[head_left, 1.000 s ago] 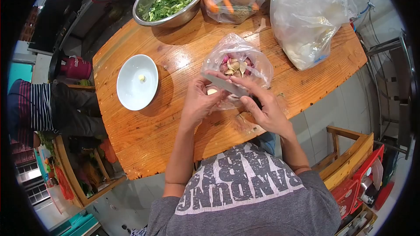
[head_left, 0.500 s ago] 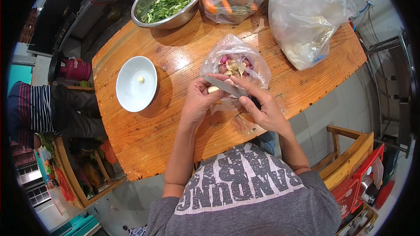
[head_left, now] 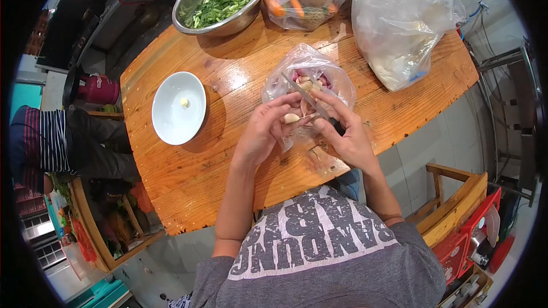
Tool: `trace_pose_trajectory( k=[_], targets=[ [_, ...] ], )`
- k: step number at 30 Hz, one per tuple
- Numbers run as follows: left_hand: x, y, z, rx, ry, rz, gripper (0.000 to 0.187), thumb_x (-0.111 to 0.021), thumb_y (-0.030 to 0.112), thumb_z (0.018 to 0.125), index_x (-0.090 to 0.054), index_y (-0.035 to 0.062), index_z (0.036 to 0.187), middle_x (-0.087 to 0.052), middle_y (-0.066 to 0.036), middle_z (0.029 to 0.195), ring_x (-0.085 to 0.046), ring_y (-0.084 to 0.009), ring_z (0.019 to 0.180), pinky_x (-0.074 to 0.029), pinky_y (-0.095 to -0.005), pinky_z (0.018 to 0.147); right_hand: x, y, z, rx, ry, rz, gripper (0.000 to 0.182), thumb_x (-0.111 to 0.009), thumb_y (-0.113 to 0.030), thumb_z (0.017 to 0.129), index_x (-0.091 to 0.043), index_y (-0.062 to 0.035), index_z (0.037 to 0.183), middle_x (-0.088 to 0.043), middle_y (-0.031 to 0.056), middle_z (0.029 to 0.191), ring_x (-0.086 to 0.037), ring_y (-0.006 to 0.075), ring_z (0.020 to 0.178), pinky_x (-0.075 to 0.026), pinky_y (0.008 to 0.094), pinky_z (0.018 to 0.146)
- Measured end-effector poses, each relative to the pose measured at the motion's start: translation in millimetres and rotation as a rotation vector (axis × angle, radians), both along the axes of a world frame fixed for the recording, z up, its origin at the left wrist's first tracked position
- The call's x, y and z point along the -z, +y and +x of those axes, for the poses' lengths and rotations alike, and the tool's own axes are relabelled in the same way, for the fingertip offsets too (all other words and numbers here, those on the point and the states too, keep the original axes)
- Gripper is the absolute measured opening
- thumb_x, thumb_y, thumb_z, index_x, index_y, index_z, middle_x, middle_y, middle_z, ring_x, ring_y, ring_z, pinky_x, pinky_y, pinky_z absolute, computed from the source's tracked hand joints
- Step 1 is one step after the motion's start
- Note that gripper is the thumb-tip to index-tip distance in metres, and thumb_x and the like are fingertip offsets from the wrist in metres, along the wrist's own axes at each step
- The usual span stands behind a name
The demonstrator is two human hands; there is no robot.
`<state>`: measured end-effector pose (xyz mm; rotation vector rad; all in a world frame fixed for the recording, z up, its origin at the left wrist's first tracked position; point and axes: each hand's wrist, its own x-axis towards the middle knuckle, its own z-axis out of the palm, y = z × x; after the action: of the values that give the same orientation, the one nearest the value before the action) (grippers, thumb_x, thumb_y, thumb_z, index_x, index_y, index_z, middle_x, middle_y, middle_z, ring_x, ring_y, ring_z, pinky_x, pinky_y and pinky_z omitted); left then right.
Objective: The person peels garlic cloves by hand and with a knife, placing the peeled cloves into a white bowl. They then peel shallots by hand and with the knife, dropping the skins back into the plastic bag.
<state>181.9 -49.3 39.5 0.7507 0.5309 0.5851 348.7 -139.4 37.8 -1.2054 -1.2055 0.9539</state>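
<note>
In my left hand (head_left: 264, 128) is a pale garlic clove (head_left: 291, 118), held at the fingertips. My right hand (head_left: 346, 137) grips a knife (head_left: 308, 98) with a dark handle, its blade slanting up and to the left. A bit of loose skin shows between the two hands. Just beyond my fingers, an open clear plastic bag (head_left: 337, 82) holds garlic and small purple-red bulbs. To the left stands a white bowl (head_left: 165, 122) with one peeled clove (head_left: 184, 102) in it.
A steel bowl (head_left: 251, 14) of chopped greens stands at the far side of the wooden table (head_left: 211, 194). Beside it are a bag of carrots (head_left: 311, 5) and a large plastic bag (head_left: 394, 40). Another person (head_left: 54, 142) is at the left.
The knife has turned to a steeper slant, its tip now over the bag. My left fingers have opened somewhat, and the clove shows more fully.
</note>
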Motion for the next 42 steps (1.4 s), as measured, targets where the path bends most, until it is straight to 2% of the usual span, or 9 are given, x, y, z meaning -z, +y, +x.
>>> trace_pose_trajectory(
  k=[4,9,15,22,28,33,36,39,42],
  targets=[
    [-4,-4,8,-0.074,0.181,0.196,0.029,-0.062,0.002,0.084,-0.057,-0.0043,0.111,-0.063,-0.009,0.105,-0.062,-0.0157,0.093,-0.051,-0.0277,0.085,-11,-6,7,-0.058,0.014,-0.267,0.04,-0.055,-0.02,0.091,-0.049,-0.0062,0.129,-0.062,0.0138,0.112,-0.065,0.0195,0.088,-0.049,0.0314,0.076],
    [7,-5,3,-0.108,0.108,0.208,0.028,-0.067,0.002,0.08,-0.06,-0.0024,0.107,-0.065,-0.007,0.098,-0.062,-0.0125,0.088,-0.051,-0.0253,0.08,-7,-7,-2,-0.028,-0.159,-0.025,0.038,-0.054,-0.019,0.092,-0.05,-0.0084,0.128,-0.065,0.0169,0.101,-0.067,0.0256,0.085,-0.049,0.033,0.074],
    [4,-5,3,-0.144,0.104,0.198,0.027,-0.065,-0.001,0.078,-0.06,-0.0024,0.105,-0.066,-0.007,0.095,-0.064,-0.0131,0.085,-0.051,-0.0266,0.077,0,-6,-2,0.015,-0.248,0.07,0.037,-0.055,-0.017,0.091,-0.053,-0.011,0.127,-0.064,0.0188,0.107,-0.065,0.0272,0.094,-0.049,0.0346,0.077],
    [5,-6,3,-0.14,0.127,0.182,0.015,-0.061,-0.002,0.079,-0.065,-0.0019,0.094,-0.067,-0.007,0.092,-0.062,-0.0113,0.081,-0.05,-0.026,0.073,0,-7,0,-0.024,-0.233,0.013,0.036,-0.056,-0.018,0.09,-0.053,-0.0108,0.126,-0.063,0.0157,0.111,-0.063,0.0266,0.1,-0.049,0.0347,0.081],
    [4,-5,2,-0.143,0.132,0.246,0.021,-0.063,-0.007,0.078,-0.066,-0.0047,0.098,-0.067,-0.01,0.096,-0.063,-0.0112,0.084,-0.052,-0.0256,0.077,-1,-9,-5,-0.017,-0.109,-0.051,0.033,-0.057,-0.016,0.091,-0.054,-0.0076,0.123,-0.064,0.0144,0.111,-0.063,0.0224,0.1,-0.049,0.0332,0.081],
    [0,-14,7,-0.147,0.21,0.26,0.017,-0.066,-0.007,0.077,-0.066,-0.0035,0.094,-0.067,-0.007,0.091,-0.062,-0.0091,0.08,-0.051,-0.0231,0.072,0,-8,-6,-0.034,0.011,-0.125,0.024,-0.055,-0.012,0.092,-0.053,-0.0012,0.113,-0.063,0.0132,0.11,-0.062,0.0187,0.101,-0.05,0.032,0.08],
    [-2,-13,5,-0.135,0.165,0.243,0.016,-0.067,-0.007,0.076,-0.066,-0.003,0.092,-0.067,-0.006,0.089,-0.062,-0.009,0.079,-0.051,-0.0222,0.071,2,-5,-7,-0.062,0.091,-0.062,0.02,-0.052,-0.013,0.094,-0.05,-0.0001,0.109,-0.064,0.0113,0.1,-0.063,0.0153,0.095,-0.051,0.0277,0.074],
    [-3,-10,3,-0.095,0.167,0.261,0.016,-0.068,-0.006,0.075,-0.066,-0.003,0.09,-0.066,-0.005,0.087,-0.062,-0.0092,0.079,-0.052,-0.0218,0.071,-7,-4,-7,-0.113,0.325,-0.168,0.017,-0.05,-0.015,0.096,-0.049,-0.002,0.107,-0.058,0.0025,0.077,-0.058,0.0076,0.07,-0.046,0.0204,0.057],
    [-12,-7,0,-0.056,0.187,0.225,0.02,-0.072,-0.004,0.072,-0.066,-0.0016,0.091,-0.066,-0.005,0.085,-0.063,-0.0102,0.08,-0.052,-0.0227,0.07,-4,-5,8,-0.293,0.594,-0.259,0.016,-0.047,-0.02,0.097,-0.05,-0.0063,0.106,-0.043,-0.0035,0.063,-0.038,0.0012,0.052,-0.03,0.0157,0.043]
  ],
)
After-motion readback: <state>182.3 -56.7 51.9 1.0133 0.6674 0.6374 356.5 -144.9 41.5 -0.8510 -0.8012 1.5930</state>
